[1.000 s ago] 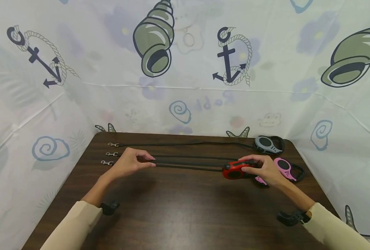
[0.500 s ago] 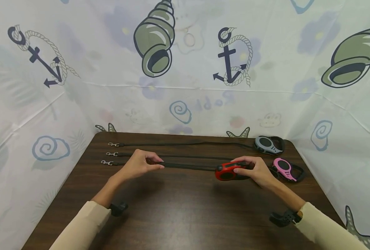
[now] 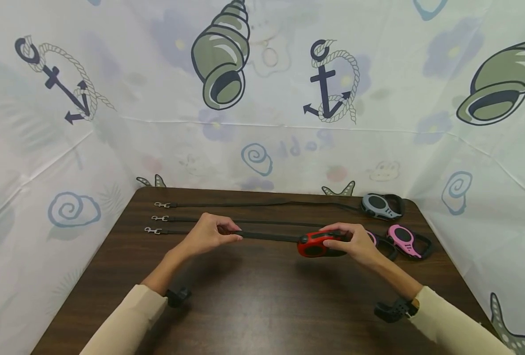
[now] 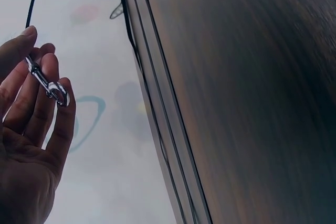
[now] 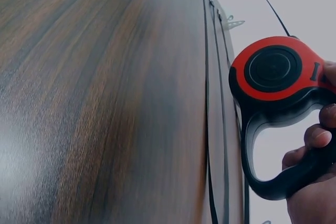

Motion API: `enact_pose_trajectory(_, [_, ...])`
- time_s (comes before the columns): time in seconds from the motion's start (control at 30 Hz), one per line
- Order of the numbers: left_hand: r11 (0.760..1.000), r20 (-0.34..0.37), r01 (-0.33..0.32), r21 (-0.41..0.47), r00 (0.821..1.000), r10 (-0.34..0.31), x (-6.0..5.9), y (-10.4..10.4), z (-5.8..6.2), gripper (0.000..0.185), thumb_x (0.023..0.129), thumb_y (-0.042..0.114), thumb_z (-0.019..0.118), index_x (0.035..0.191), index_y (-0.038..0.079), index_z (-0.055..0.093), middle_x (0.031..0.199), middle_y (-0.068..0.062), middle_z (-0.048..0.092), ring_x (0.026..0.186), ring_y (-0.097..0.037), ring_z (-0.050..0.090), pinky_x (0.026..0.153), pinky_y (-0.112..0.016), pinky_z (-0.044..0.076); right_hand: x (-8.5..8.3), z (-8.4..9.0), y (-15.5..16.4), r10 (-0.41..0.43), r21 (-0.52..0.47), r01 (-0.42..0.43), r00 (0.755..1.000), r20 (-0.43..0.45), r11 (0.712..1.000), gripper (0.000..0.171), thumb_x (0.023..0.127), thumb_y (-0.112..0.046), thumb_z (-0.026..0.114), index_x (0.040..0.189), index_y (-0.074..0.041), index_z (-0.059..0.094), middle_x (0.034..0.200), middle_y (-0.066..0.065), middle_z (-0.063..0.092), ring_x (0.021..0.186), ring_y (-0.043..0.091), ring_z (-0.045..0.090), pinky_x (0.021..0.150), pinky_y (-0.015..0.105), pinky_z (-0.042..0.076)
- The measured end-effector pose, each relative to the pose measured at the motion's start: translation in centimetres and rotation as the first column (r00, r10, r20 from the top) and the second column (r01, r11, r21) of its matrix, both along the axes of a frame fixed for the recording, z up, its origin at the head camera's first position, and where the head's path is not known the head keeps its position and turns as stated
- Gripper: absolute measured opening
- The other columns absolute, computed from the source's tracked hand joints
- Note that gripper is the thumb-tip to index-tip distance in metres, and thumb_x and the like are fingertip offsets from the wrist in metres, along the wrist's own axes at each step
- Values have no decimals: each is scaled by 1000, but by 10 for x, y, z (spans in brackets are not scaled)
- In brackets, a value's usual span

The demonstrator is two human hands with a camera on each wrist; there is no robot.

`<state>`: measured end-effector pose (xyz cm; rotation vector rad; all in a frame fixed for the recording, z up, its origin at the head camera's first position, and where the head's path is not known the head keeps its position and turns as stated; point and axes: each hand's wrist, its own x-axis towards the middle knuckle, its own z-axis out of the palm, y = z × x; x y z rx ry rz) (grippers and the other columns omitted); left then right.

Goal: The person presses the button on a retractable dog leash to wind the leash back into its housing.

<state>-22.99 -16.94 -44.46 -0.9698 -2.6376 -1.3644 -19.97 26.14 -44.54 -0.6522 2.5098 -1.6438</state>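
Two hands hold the red leash above the tabletop point(image 3: 253, 305) in the head view. The right hand point(image 3: 355, 241) grips its red case point(image 3: 313, 247), while the left hand point(image 3: 213, 234) pinches the far end of its black strap point(image 3: 271, 237), which runs straight between them. Behind lie three more leashes: a grey one point(image 3: 379, 206) at the back right corner and two pink ones, the right pink case point(image 3: 402, 236) in full sight, the other pink case point(image 3: 372, 238) partly hidden by the right hand. Their straps run left to metal clips point(image 3: 160, 218).

From the left wrist, thumb and fingers are closed together on the strap's end, with its own silver clip point(image 4: 52, 88) lying across the other fingers point(image 4: 64, 129), which are slightly bent. Three straps run side by side along the tabletop's edge.

From the right wrist, fingers curl around the case's black handle point(image 5: 286, 182), and the thumb rests against the red shell. The left hand shows at the top, pinching the strap.
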Motion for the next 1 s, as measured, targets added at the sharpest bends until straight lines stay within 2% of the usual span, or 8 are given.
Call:
enact_pose_trajectory(0.3, [999, -9, 40, 10, 999, -40, -2, 15, -5, 10, 90, 14, 87, 99, 12, 82, 89, 4, 80, 71, -19, 74, 65, -28, 60, -2, -4, -13, 1, 5, -1, 1000, 3, 1000, 30, 96, -13, 79, 125, -8, 76, 114, 16, 77, 93, 24, 70, 78, 32, 59])
enact_pose_trajectory(0.6, [998, -1, 63, 27, 998, -63, -3, 37, -10, 10, 89, 14, 88, 97, 12, 82, 88, 5, 80, 70, -15, 73, 65, -28, 60, -3, -4, -31, 10, -10, -10, 999, 52, 1000, 32, 95, -15, 80, 126, -8, 76, 114, 15, 77, 94, 28, 69, 79, 33, 59])
enact_pose_trajectory(0.77, [997, -2, 77, 32, 997, -77, -3, 48, -11, 10, 89, 15, 88, 96, 12, 81, 87, 6, 79, 70, -7, 72, 66, -28, 60, -2, -2, -37, 18, -39, -15, 997, 76, 999, 33, 95, -15, 80, 127, -8, 76, 116, 16, 76, 97, 28, 69, 81, 33, 59])
enact_pose_trajectory(1.0, [995, -7, 88, 42, 996, -88, -1, 59, -12, 9, 89, 14, 88, 96, 12, 82, 86, 7, 79, 71, -5, 70, 67, -27, 60, -3, -6, -42, 10, -30, -8, 997, 72, 1000, 32, 97, -16, 79, 128, -9, 76, 119, 14, 76, 100, 28, 69, 86, 33, 59])
